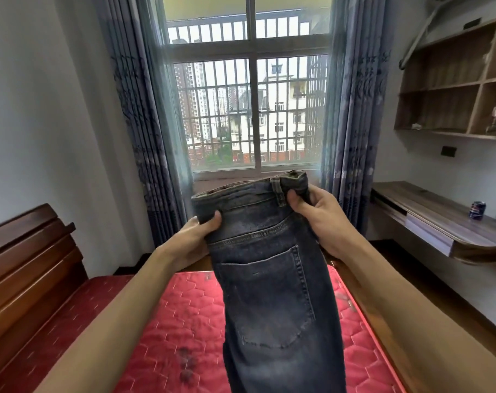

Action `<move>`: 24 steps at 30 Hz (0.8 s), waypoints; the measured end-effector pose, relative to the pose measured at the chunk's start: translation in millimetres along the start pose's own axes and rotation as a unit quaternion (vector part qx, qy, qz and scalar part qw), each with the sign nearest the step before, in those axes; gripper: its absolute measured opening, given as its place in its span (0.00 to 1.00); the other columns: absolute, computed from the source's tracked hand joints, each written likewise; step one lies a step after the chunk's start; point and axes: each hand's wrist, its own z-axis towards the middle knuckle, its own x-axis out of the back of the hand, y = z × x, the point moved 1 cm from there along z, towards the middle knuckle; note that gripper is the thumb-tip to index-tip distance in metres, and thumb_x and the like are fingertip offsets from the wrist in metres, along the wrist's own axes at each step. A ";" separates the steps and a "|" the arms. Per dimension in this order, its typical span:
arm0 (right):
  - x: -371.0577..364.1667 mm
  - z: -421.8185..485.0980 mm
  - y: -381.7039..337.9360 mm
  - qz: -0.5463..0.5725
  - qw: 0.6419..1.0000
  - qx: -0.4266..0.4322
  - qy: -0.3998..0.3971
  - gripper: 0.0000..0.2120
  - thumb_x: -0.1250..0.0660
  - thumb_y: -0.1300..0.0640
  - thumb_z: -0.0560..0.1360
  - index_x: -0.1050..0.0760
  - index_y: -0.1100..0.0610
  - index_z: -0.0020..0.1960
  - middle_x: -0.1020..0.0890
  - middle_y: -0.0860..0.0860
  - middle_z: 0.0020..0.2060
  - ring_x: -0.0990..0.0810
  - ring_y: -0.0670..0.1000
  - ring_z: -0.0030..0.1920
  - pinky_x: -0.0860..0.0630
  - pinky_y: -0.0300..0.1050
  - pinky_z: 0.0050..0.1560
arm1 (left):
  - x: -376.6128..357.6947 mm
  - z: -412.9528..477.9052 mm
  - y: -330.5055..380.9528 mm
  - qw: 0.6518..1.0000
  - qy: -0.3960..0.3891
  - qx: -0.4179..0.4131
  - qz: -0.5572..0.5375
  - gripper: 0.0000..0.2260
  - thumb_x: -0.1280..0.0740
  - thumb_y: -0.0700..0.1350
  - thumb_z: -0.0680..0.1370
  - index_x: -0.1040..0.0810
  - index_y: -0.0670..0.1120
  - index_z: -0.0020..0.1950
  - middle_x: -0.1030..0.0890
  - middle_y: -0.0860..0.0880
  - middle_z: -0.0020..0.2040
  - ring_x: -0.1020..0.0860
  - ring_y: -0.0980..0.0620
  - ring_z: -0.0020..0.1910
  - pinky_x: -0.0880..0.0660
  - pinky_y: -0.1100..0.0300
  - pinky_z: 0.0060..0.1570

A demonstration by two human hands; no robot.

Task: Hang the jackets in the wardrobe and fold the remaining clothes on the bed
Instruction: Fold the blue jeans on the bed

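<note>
A: In the head view, what do we hold?

B: We hold the jeans (272,279) up in the air, above the bed (161,321). They seem folded along their length, and one back pocket faces us. The lower part hangs down and goes out of the picture at the bottom.

A: And our hands?

B: The left hand (197,236) is closed on the left edge of the jeans, just under the waistband, with the thumb on the front of the cloth. The right hand (317,219) is closed on the right end of the waistband, beside a belt loop; the thumb presses on the denim and the other fingers are hidden behind it.

A: Where is the rest, taking the jeans as the landmark?

B: Below the jeans lies the bed with a red quilted mattress. Left of the jeans stands the wooden headboard (28,265). Behind the jeans we see the window (249,109) with bars, and a curtain (144,123) at each side of it. Right of the jeans is a desk (439,219) on the wall, and a can (477,210) stands on it. Above the desk hangs a shelf (451,89).
</note>
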 end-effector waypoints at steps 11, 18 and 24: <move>17.6 58.0 38.1 -0.280 0.928 -0.188 -0.155 0.10 0.22 0.48 0.68 0.15 0.47 0.47 0.17 0.48 0.39 0.28 0.52 0.42 0.33 0.48 0.43 | 52.5 4.8 19.7 0.978 0.100 -0.055 0.176 0.07 0.30 0.37 0.77 0.17 0.45 0.53 0.14 0.46 0.50 0.17 0.48 0.50 0.19 0.55 0.51; -33.2 93.6 109.9 -0.200 0.972 -0.121 -0.020 0.03 0.28 0.58 0.75 0.19 0.56 0.49 0.24 0.40 0.26 0.33 0.39 0.23 0.37 0.31 0.23 | 113.0 42.9 34.0 0.819 0.179 -0.095 0.536 0.13 0.25 0.51 0.75 0.16 0.46 0.56 0.17 0.50 0.47 0.21 0.53 0.51 0.28 0.59 0.49; -70.9 141.7 147.0 -0.136 0.980 -0.142 -0.019 0.09 0.29 0.65 0.75 0.22 0.59 0.55 0.20 0.53 0.40 0.25 0.42 0.22 0.25 0.34 0.25 | 161.0 62.9 41.6 0.764 0.256 -0.062 0.588 0.14 0.23 0.49 0.73 0.16 0.48 0.56 0.22 0.52 0.40 0.23 0.53 0.40 0.31 0.59 0.39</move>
